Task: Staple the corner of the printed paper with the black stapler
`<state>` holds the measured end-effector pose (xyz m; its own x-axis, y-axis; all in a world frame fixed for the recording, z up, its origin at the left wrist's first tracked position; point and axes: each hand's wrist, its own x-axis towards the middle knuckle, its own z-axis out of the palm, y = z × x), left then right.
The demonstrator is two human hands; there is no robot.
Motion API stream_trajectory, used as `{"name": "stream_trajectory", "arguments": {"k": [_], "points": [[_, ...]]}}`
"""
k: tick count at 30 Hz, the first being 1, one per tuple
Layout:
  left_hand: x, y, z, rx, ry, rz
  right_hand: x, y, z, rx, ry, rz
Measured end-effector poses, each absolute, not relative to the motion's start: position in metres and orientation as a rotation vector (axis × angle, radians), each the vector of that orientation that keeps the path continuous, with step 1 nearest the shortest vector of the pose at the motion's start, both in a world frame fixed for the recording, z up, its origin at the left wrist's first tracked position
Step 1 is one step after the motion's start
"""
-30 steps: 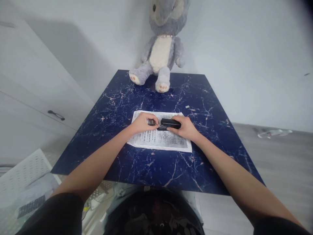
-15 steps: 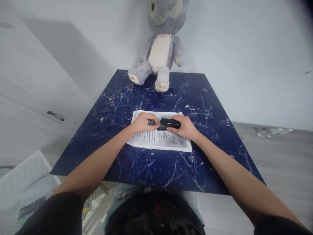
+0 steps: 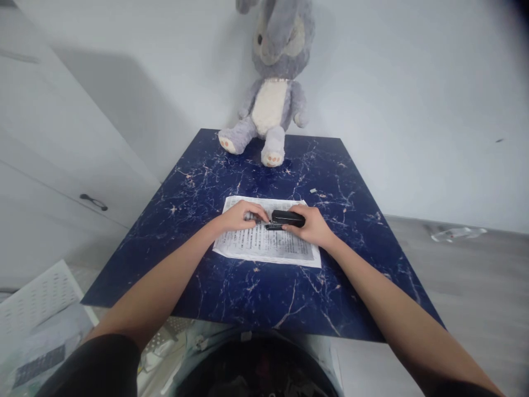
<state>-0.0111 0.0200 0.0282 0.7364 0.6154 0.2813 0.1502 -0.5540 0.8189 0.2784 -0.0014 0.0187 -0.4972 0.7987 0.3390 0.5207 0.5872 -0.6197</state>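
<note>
A black stapler (image 3: pixel 288 218) lies over printed paper sheets (image 3: pixel 264 251), its top arm raised from its base. My right hand (image 3: pixel 312 224) is closed around the stapler's right end, thumb low against the base. At its left end is my left hand (image 3: pixel 241 216), with the index finger reaching to the front of the base. The left thumb and index finger are apart, and I see nothing held between them. Anything very small at the fingertip is too fine to make out.
The sheets rest on a blue marble-patterned table (image 3: pixel 248 292). A grey plush toy (image 3: pixel 270 105) sits at its back edge against the wall. A small pale scrap (image 3: pixel 313 191) lies beyond the paper. Clear plastic packaging (image 3: pixel 458 234) is on the floor at right, a white perforated basket (image 3: pixel 41 292) at lower left.
The left thumb has drawn back left from the stapler's front, widening the gap to the index finger. The right hand keeps its hold. The whole view has shifted slightly with the head.
</note>
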Motion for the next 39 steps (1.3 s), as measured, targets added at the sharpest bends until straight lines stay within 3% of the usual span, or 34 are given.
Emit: {"name": "stream_trajectory", "arguments": {"k": [19, 39], "points": [[-0.014, 0.016, 0.019, 1.881, 0.623, 0.711, 0.282, 0.000, 0.019, -1.006, -2.195, 0.645], [-0.005, 0.011, 0.022, 2.095, 0.827, 0.920, 0.281, 0.000, 0.021, -1.053, -2.211, 0.642]]}}
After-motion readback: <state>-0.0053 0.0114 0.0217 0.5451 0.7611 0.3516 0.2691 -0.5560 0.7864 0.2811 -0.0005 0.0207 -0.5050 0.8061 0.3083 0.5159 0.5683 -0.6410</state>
